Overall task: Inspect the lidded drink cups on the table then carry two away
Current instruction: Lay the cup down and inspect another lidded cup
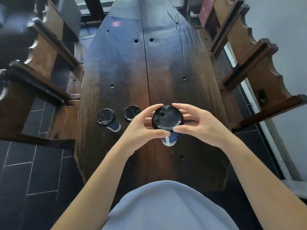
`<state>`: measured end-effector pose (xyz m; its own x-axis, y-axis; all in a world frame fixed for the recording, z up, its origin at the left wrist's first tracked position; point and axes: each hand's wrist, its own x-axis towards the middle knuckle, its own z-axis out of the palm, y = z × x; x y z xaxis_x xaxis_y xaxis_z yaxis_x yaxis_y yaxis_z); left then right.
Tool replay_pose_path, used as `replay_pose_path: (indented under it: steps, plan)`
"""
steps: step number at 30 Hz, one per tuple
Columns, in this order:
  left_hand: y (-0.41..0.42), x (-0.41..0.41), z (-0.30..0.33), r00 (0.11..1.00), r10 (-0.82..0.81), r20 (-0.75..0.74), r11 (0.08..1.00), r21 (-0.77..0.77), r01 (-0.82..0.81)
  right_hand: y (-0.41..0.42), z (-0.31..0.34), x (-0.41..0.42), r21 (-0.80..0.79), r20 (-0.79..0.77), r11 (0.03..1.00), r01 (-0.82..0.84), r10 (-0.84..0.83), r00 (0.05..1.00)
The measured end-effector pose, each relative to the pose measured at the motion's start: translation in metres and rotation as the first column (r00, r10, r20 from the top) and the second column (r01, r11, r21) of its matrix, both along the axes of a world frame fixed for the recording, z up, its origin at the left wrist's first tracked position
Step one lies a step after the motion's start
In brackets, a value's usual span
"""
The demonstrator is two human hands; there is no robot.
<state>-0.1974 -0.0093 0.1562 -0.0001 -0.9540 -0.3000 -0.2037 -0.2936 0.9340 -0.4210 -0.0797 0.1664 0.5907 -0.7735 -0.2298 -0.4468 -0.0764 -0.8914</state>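
Three blue-and-white paper cups with black lids are over the dark wooden table [166, 72]. The nearest cup [167, 121] is lifted above the table, its lid facing me. My left hand [141, 130] grips its left side, fingers over the lid's rim and thumb below. My right hand [196, 123] grips its right side the same way. A second cup [108, 118] stands on the table at the left. A third cup [131, 112] stands beside it, partly hidden behind my left hand.
Wooden benches with carved backs [41, 63] [249, 55] flank the long table on both sides. A red round sticker with the number 6 [116, 24] marks the far end. Dark floor tiles [25, 171] lie at the left. A white wall runs along the right.
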Motion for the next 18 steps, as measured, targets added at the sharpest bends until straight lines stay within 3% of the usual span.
replay_pose_path:
  steps: [11, 18]
  plan:
    - [-0.04, -0.006, -0.051, 0.993, -0.048, 0.112, 0.997, 0.066, 0.041, -0.043, -0.051, -0.006, 0.068, -0.15, 0.998, -0.009, 0.019, 0.989]
    - [-0.059, -0.007, -0.094, 0.979, -0.063, 0.193, 0.993, 0.111, 0.042, -0.066, -0.099, 0.001, 0.15, -0.157, 0.988, -0.023, 0.046, 0.986]
